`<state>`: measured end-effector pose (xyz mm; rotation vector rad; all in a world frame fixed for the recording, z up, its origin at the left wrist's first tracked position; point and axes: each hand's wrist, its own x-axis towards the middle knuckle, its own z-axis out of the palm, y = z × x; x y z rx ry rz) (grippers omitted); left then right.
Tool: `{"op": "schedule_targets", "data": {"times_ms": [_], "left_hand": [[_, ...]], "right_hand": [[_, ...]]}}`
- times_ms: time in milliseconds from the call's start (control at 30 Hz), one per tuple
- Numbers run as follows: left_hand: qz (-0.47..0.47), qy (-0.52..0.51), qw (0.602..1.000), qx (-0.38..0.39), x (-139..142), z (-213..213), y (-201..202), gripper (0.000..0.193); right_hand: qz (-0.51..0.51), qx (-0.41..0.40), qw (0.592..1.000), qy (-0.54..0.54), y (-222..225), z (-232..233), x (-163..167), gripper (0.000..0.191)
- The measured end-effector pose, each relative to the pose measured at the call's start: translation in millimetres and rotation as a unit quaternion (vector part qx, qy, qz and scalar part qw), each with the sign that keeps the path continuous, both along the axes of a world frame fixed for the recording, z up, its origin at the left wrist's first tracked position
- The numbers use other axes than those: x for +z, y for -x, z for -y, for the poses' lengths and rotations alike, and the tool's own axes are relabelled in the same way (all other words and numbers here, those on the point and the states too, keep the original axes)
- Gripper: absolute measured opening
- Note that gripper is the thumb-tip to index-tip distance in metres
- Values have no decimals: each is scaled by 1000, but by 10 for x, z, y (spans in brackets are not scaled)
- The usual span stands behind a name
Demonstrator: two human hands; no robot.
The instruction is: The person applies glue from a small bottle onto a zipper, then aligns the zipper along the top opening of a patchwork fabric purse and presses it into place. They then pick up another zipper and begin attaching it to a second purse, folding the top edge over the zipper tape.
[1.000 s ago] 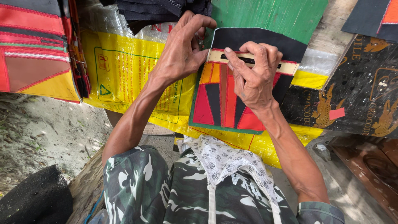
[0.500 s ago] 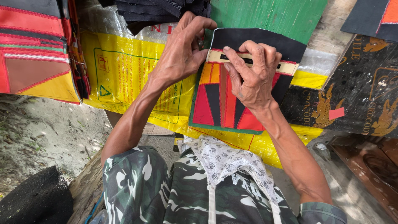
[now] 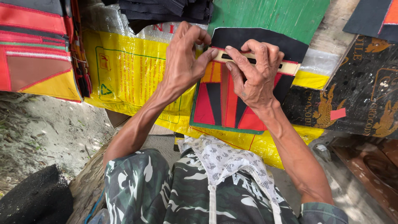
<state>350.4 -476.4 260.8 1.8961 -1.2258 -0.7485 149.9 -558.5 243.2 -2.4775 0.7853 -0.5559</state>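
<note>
Risk 1: the cream strip [image 3: 290, 66] may slide off line across the patchwork panel [image 3: 226, 108], since only fingertip pressure appears to hold it; any lapse in that pressure, or a pull from one side, would skew it against the panel's black top. Risk 2: the panel lies on a slick yellow sack [image 3: 132, 79], so a sideways push could shift the whole piece. Risk 3: the fingers crowd one short stretch of strip, which hides the contact line from view; misplacement there would be hard to spot. The left hand [image 3: 180, 66] sits at upper centre of the frame, fingers curled and half closed, thumb tip pressed on the strip's left end at the panel's edge; whether its curled fingers pinch anything cannot be told. The right hand [image 3: 255, 79] lies just right of it, fingers bent and spread over the strip, tips pressing it down onto the panel; it clamps rather than encloses. The 2 hands are close together, thumb and fingertips nearly meeting. The panel, red, orange and black with a green lower edge, occupies centre frame, below a green board [image 3: 286, 16]. A stack of similar red pieces [image 3: 33, 49] stands at upper left. A printed black sheet [image 3: 352, 108] lies at right.
</note>
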Motion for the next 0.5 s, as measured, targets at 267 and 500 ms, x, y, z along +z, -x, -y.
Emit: {"op": "schedule_targets", "data": {"times_ms": [267,500], "left_hand": [[7,-34,999,-30,59,42,-14,34],[95,113,983,-111,-14,-101,153,35]], "right_hand": [[9,-2,1000,-16,9,-8,41,30],[31,-15,999,-28,58,-40,82,28]]}}
